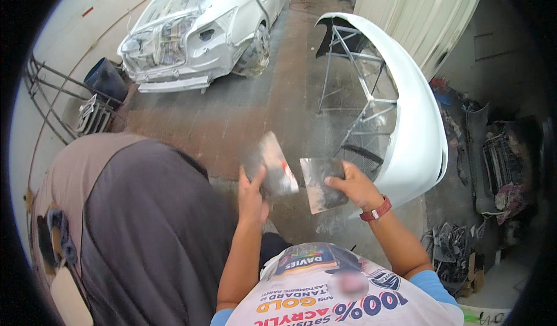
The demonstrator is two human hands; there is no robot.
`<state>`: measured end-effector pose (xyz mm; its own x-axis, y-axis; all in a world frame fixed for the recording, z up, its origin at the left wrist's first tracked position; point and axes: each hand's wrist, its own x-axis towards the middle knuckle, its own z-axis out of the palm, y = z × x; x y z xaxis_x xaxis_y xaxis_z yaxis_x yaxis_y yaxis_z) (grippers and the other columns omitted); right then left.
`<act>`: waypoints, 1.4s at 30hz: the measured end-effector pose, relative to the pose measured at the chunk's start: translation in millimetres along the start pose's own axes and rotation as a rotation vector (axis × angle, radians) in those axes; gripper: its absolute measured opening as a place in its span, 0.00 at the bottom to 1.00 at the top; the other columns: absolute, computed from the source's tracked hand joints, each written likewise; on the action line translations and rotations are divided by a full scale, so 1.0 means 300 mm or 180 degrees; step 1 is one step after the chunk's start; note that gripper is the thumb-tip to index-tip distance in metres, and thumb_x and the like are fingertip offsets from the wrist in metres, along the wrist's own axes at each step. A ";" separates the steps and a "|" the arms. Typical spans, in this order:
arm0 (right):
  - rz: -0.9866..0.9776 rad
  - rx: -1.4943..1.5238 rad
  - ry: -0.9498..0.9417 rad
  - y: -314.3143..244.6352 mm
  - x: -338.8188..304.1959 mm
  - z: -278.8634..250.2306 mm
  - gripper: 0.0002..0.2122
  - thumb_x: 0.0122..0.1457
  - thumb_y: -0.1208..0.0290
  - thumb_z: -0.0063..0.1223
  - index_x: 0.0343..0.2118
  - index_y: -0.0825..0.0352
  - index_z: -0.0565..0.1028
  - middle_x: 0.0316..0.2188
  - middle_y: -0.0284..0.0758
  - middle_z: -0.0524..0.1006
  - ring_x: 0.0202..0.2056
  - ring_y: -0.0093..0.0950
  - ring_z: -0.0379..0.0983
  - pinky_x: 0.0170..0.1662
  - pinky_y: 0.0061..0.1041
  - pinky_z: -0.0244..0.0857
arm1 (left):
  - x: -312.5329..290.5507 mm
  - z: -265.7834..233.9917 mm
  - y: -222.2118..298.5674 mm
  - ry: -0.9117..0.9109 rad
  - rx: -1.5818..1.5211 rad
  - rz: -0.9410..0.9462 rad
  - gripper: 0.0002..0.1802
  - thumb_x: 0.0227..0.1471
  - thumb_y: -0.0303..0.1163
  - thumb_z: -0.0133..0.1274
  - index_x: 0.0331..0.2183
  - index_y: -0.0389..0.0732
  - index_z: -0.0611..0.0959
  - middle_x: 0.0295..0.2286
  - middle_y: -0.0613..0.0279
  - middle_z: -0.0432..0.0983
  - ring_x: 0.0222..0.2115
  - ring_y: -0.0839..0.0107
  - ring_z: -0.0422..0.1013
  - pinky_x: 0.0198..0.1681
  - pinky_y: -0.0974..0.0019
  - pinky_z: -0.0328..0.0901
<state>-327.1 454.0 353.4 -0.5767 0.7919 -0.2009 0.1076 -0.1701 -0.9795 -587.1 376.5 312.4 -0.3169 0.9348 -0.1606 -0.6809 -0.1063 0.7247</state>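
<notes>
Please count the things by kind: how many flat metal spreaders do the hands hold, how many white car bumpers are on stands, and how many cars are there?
Metal spreaders: 2 (left hand holds one, right hand holds one)
White bumper on stand: 1
Cars: 1
Total: 4

Soft even daylight, faint shadows; fisheye bending (black vignette corners), slight motion blur at centre

1. A white car (203,33), masked with paper, stands on the concrete floor (232,117).
2. A white bumper (412,123) rests on a metal stand (360,94).
3. Another person's grey back (139,233) fills the lower left.
</notes>
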 end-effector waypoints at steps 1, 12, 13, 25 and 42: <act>-0.0103 0.0325 0.0305 -0.015 0.055 -0.005 0.25 0.65 0.75 0.61 0.64 0.73 0.69 0.53 0.34 0.80 0.51 0.23 0.78 0.59 0.25 0.69 | 0.029 -0.029 0.032 -0.0101 0.0247 -0.0387 0.36 0.64 0.32 0.60 0.68 0.40 0.65 0.58 0.56 0.74 0.57 0.64 0.73 0.62 0.57 0.67; -0.0996 -0.1837 0.0593 -0.045 0.465 0.196 0.24 0.57 0.81 0.56 0.58 0.61 0.75 0.51 0.37 0.78 0.57 0.35 0.75 0.63 0.37 0.67 | 0.324 -0.236 0.220 -0.0468 0.0390 -0.0691 0.34 0.68 0.29 0.56 0.69 0.41 0.63 0.60 0.53 0.71 0.60 0.63 0.71 0.62 0.56 0.67; -0.1365 -0.2290 0.0825 -0.060 0.494 0.231 0.24 0.56 0.80 0.57 0.58 0.60 0.75 0.52 0.37 0.77 0.59 0.38 0.74 0.65 0.40 0.66 | 0.348 -0.235 0.215 -0.0289 0.0627 -0.0663 0.35 0.68 0.29 0.56 0.69 0.39 0.62 0.60 0.53 0.71 0.60 0.63 0.70 0.63 0.57 0.66; -0.2722 -0.3447 -0.0042 -0.041 0.783 0.328 0.24 0.61 0.72 0.54 0.62 0.48 0.72 0.61 0.41 0.70 0.69 0.49 0.61 0.68 0.63 0.58 | 0.739 -0.256 0.263 0.0741 0.1210 0.0429 0.36 0.66 0.30 0.56 0.69 0.35 0.61 0.61 0.47 0.68 0.59 0.57 0.70 0.62 0.56 0.68; -0.1496 -0.4231 0.1349 -0.122 1.506 -0.466 0.25 0.57 0.71 0.59 0.60 0.49 0.75 0.62 0.39 0.70 0.70 0.50 0.61 0.68 0.75 0.47 | 1.685 0.214 0.063 -0.0018 0.1931 -0.0097 0.42 0.68 0.32 0.57 0.72 0.30 0.55 0.66 0.43 0.62 0.64 0.56 0.64 0.68 0.57 0.59</act>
<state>-478.4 900.1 296.7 -0.5185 0.7695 0.3729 0.7653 0.6121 -0.1989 -717.6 868.7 288.0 -0.2984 0.9364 -0.1850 -0.1912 0.1313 0.9727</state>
